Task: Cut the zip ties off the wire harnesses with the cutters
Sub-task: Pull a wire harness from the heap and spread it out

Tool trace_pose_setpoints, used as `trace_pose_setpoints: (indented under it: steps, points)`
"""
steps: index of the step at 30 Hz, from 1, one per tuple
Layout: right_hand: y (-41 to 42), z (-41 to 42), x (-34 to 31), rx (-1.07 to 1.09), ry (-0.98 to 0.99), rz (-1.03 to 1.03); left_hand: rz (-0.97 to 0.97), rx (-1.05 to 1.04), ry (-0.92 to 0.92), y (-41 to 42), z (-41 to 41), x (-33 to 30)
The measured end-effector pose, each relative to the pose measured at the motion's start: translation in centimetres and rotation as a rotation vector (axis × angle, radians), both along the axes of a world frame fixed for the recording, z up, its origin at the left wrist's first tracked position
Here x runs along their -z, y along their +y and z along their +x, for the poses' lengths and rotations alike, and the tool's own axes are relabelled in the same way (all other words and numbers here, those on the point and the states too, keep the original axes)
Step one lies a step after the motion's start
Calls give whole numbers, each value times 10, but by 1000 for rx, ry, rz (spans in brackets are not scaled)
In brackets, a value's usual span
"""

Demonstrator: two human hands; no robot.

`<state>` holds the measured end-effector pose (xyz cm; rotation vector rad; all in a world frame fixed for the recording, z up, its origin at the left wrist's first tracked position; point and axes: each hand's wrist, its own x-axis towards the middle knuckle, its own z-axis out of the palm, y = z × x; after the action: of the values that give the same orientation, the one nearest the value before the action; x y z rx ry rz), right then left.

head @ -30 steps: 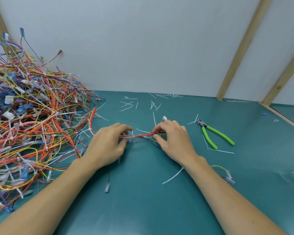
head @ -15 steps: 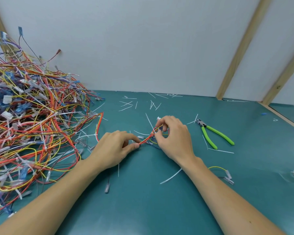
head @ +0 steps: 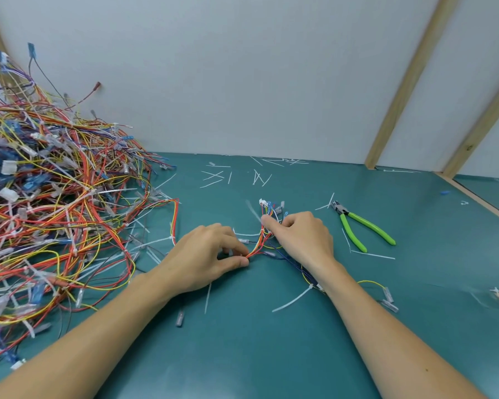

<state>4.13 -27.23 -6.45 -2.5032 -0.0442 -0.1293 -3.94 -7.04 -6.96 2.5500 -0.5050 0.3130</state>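
A small wire harness [head: 262, 237] of red, orange and yellow wires lies on the green mat between my hands. My left hand [head: 205, 259] pinches its near end between thumb and forefinger. My right hand [head: 298, 237] pinches the bundle farther up, below its white connector end [head: 264, 203]. A white zip tie [head: 293, 299] sticks out from the harness's dark wires by my right wrist. The green-handled cutters [head: 357, 226] lie on the mat to the right of my right hand, untouched.
A large heap of tangled wire harnesses [head: 49, 214] fills the left of the mat. Cut white zip tie pieces [head: 234, 177] are scattered near the back wall. A yellow wire with clear terminals [head: 383, 292] lies right of my forearm. Wooden battens lean at the right.
My right hand has lifted the harness's connector end away from me, so the bundle now runs slanted instead of flat between my hands. My left hand shifted right. The cutters stayed put.
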Motion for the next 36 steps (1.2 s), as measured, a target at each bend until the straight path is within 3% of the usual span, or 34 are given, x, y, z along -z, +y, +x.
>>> trace_pose_setpoints:
  steps: [7,12,16,21,27,32,36]
  points:
    - [5,-2,-5,-43,81,58,9,61,-21,-9,-2,2]
    - [7,-4,-6,-91,130,-35,51,116,-61,-21,-4,3]
    - [-2,-1,-2,-77,114,374,41,71,-143,-19,-6,-2]
    - [-7,1,-10,-238,183,840,-77,-220,-267,-5,-4,-8]
    - [1,-9,-13,-504,337,996,-86,-366,-255,-2,-5,-9]
    - [0,-13,-14,-659,526,1188,-59,-243,-147,-1,-5,-7]
    - [-1,-14,-12,-653,618,1162,-86,-182,-201,-2,-7,-10]
